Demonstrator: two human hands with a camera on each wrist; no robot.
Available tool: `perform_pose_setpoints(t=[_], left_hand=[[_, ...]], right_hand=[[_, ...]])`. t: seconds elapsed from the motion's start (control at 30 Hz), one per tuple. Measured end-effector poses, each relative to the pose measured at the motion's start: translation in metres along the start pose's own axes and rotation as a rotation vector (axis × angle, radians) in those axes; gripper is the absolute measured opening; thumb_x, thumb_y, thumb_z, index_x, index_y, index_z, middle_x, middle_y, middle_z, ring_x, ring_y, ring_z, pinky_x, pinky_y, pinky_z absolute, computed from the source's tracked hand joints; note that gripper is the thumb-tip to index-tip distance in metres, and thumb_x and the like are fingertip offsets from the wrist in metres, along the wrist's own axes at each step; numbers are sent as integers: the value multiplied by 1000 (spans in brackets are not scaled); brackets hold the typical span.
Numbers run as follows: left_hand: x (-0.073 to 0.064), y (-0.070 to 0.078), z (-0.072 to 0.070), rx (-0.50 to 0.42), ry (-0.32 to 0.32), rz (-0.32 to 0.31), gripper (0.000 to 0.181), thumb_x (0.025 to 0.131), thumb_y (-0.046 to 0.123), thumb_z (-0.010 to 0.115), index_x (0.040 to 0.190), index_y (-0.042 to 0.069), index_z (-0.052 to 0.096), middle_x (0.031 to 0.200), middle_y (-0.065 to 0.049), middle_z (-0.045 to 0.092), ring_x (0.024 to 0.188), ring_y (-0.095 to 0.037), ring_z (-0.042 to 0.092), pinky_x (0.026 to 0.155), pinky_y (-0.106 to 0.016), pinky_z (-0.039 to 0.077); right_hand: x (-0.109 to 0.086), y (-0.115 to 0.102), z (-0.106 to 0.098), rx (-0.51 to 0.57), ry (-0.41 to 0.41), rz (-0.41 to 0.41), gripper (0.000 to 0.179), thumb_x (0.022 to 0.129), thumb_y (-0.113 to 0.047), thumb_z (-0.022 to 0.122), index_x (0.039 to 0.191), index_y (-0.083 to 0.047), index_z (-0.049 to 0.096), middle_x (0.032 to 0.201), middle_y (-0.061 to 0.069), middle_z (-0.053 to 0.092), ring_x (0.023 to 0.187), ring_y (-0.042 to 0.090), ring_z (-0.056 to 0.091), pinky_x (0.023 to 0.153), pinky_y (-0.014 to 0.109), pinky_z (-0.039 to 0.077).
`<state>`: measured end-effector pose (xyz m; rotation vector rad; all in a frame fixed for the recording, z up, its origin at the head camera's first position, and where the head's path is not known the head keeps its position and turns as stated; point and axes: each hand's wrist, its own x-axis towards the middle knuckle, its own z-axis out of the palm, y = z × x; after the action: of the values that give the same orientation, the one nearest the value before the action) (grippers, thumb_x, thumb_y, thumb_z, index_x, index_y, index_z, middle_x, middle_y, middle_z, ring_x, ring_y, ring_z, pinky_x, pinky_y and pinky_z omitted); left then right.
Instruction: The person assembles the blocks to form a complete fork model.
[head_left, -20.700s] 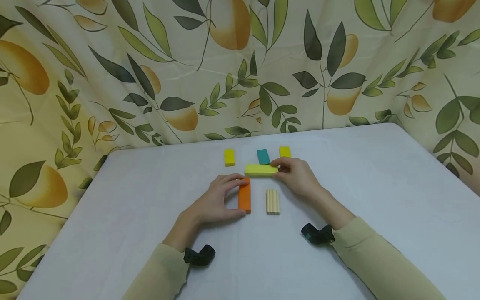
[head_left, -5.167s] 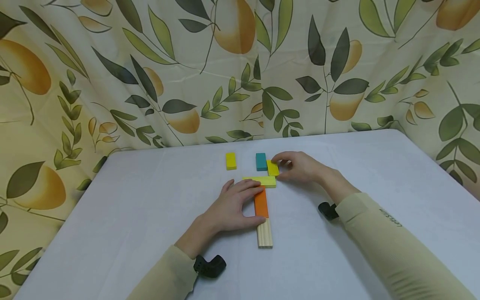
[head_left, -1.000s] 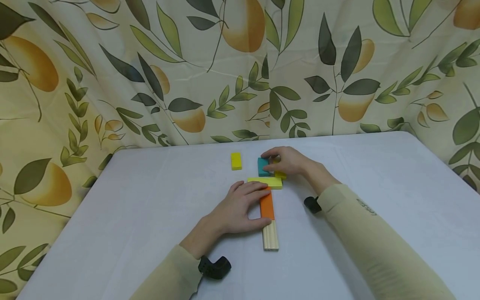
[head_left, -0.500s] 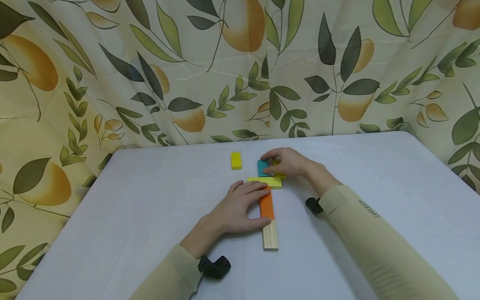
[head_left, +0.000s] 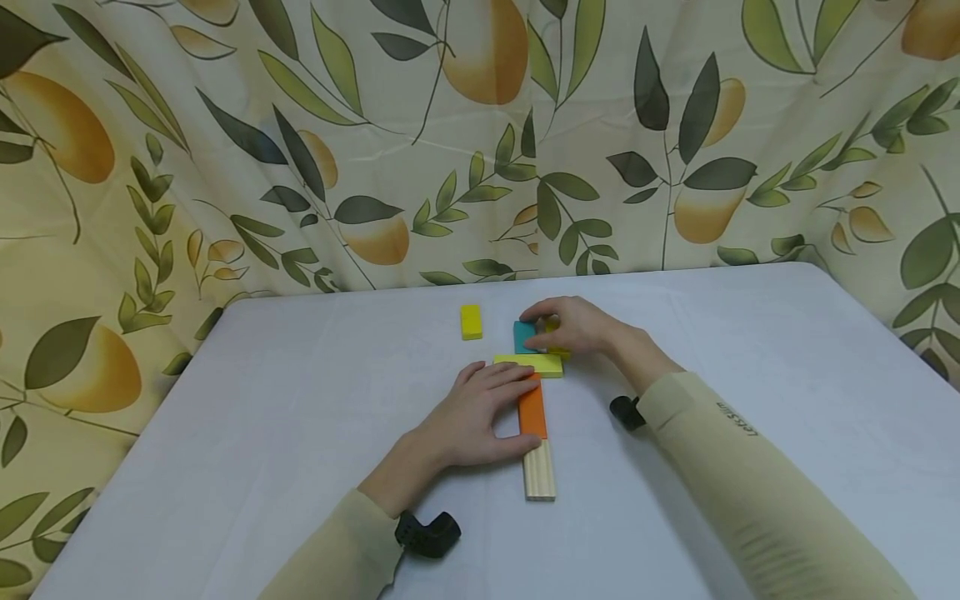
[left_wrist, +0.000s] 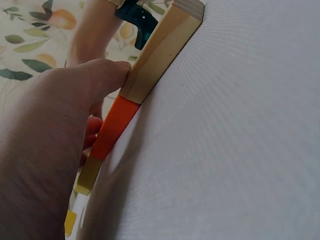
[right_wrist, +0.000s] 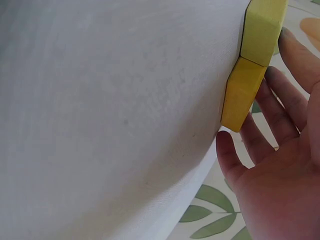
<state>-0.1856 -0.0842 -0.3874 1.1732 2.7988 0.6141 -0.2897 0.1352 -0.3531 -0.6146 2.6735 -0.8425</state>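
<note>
Fruit-printed cloth [head_left: 480, 142] hangs across the upper frame behind a white bench [head_left: 300, 375]. At centre, the left hand [head_left: 468, 412], fingers spread wide, rests along an orange block [head_left: 532, 412], its thumb at the joint with a wooden block [head_left: 539, 477], seemingly steadying the column. Above, the right hand [head_left: 573, 325] appears to pinch a teal block [head_left: 523, 337] between thumb and fingertip, probably to align it against the pale-yellow crossbar [head_left: 552, 365]; one yellow block [right_wrist: 242, 95] abuts that bar.
</note>
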Motion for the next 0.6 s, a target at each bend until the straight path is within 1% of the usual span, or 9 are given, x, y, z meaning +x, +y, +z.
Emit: perform_pose_setpoints(t=[0.27,0.6], left_hand=[[0,-1,0,17,-8,-6,71,92,58,62,151,19,51,155,6,45,146,-16,29,119,-51,14],[0,0,-1,7,-18,-16,72,92,58,61,151,19,50,156,6,43,147,-16,28,120,-52,12]], right_hand=[[0,-1,0,-15,3,-17,49,92,-28,75,135,-8,64,141,13,57,132,36,45,114,56,31],[0,1,0,-15,-8,3,49,94,-29,73,137,-9,62,143,13,56,133,36,43,115,56,28]])
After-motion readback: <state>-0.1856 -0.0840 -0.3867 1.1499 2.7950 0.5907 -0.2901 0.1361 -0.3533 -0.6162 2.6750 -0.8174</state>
